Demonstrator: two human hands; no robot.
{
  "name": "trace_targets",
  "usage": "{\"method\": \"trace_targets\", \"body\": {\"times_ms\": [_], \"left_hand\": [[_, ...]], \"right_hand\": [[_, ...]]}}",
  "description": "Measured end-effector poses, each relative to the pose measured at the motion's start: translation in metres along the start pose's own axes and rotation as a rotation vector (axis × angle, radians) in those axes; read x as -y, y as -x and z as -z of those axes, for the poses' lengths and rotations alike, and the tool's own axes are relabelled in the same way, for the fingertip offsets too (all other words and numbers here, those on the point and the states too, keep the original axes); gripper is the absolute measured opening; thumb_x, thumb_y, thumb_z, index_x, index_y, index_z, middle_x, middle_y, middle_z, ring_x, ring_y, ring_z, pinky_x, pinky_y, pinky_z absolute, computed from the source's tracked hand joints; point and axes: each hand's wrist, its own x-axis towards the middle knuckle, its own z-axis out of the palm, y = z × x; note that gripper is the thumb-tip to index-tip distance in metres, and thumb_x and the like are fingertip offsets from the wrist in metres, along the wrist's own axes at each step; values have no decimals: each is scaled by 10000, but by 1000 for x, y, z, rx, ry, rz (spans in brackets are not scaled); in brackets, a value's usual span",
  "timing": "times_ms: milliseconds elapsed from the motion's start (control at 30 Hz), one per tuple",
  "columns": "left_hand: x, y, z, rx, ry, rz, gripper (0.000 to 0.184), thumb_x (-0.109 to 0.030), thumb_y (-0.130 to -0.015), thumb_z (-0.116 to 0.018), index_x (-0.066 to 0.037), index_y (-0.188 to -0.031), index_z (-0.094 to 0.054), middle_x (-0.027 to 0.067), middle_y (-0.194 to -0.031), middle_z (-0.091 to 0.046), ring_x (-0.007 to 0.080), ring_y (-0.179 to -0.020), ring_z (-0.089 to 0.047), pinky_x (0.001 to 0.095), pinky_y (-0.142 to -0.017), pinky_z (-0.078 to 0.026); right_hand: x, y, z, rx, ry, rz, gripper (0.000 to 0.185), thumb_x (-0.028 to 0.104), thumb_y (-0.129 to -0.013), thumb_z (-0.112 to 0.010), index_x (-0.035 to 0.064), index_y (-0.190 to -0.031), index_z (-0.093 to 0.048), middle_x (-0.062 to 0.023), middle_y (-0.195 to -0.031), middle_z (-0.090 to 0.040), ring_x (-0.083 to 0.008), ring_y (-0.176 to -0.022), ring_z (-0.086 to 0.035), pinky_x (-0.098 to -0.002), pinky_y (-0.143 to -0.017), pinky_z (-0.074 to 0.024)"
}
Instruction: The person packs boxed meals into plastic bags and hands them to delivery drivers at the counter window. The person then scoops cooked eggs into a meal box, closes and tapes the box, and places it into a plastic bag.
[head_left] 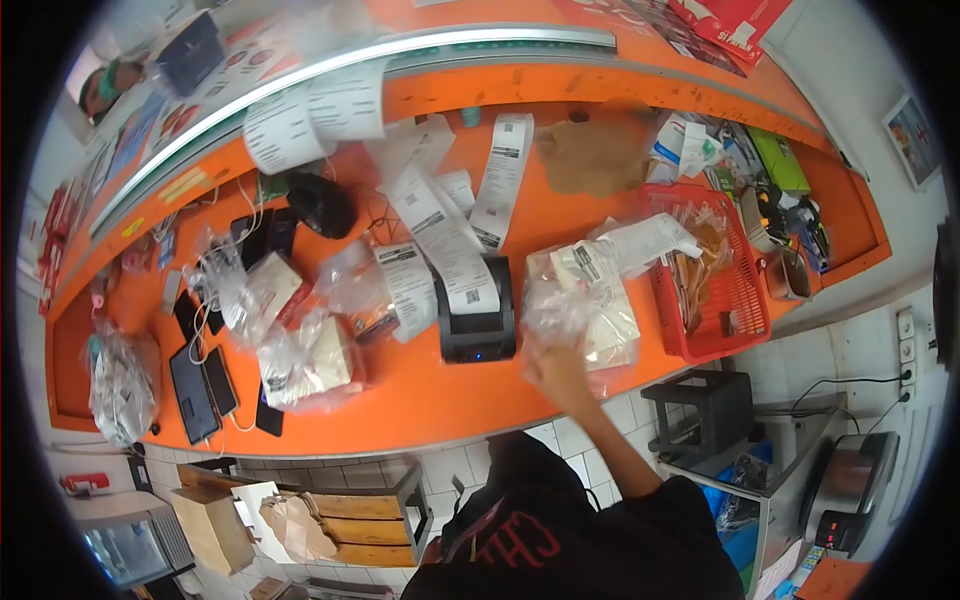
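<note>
At the orange counter (400, 418) above white floor tiles (446, 468), the right hand (562, 376) touches a plastic bag (556, 312), grip impossible to tell.

To the right of the right hand (560, 375) stands a dark stool (705, 412), with wall sockets (907, 350) and a framed picture (912, 138) farther right. Well to its left are a fire extinguisher (85, 482) and a cardboard box (212, 528).
</note>
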Motion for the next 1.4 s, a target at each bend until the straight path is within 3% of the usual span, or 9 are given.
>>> {"method": "trace_targets", "body": {"times_ms": [233,333,400,533,633,733,1000,1167,1400], "left_hand": [[-155,58,-30,-197,-60,-350,297,-315,-896,-430,-72,-1049,-507,61,-911,-594,175,-797,-598,311,-654,-490],[-205,77,-20,-358,416,-649,429,-440,-878,-450,-85,-1116,-488,29,-948,-551,148,-806,-544,305,-679,-470],[-249,83,-3,-496,652,-693,514,-484,-890,-386,-80,-1207,-402,66,-1130,-488,192,-950,-495,364,-797,-406],[-348,97,16,-640,1004,-779,521,-454,-913,-309,-44,-1231,-359,149,-1231,-421,251,-1051,-465,403,-859,-390],[-380,93,4,-1329,551,-303,530,-392,-927,-250,84,-1124,-377,297,-1089,-492,389,-959,-527,468,-794,-439],[-353,47,22,-1478,149,-261,484,-353,-931,-253,81,-1087,-402,298,-1020,-525,402,-910,-549,457,-747,-462],[-401,102,-18,-1606,121,-130,463,-300,-932,-216,105,-1067,-397,292,-1036,-509,418,-924,-532,482,-761,-443],[-416,112,-28,-1552,472,-180,501,-340,-927,-200,103,-1043,-402,310,-1083,-472,453,-951,-504,495,-787,-417],[-425,126,-33,-1524,582,-156,470,-382,-920,-227,41,-996,-416,269,-1032,-501,439,-927,-503,496,-784,-397]], "right_hand": [[38,-25,32,274,141,92,408,329,-816,-549,16,-1077,-532,-152,-900,-590,-292,-919,-576,-611,-848,-319],[73,-94,70,922,-318,54,431,338,-834,-540,11,-1111,-504,-188,-912,-589,-355,-889,-574,-479,-813,-422],[113,-124,60,758,-637,407,461,320,-829,-559,0,-1147,-464,-231,-1033,-545,-404,-962,-525,-358,-802,-457],[180,-171,-32,277,-628,493,525,289,-787,-609,22,-1200,-428,-235,-1281,-347,-429,-1209,-306,-548,-932,-314],[210,-147,-96,405,-603,701,594,303,-764,-625,46,-1245,-391,-250,-1305,-274,-486,-1255,-142,-635,-934,-226],[223,-146,-88,325,-554,617,601,322,-747,-636,32,-1221,-408,-274,-1263,-304,-529,-1224,-141,-642,-928,-227],[192,-237,-58,476,-1098,521,265,240,-801,-594,-12,-872,-552,-206,-1030,-524,-324,-965,-535,-386,-815,-422],[244,-313,-50,300,-366,435,266,298,-854,-521,48,-764,-510,-143,-636,-587,-307,-594,-593,-395,-510,-459],[342,-347,-162,246,-266,811,401,394,-830,-550,-3,-812,-604,-208,-741,-601,-311,-772,-598,-375,-634,-454]]}}
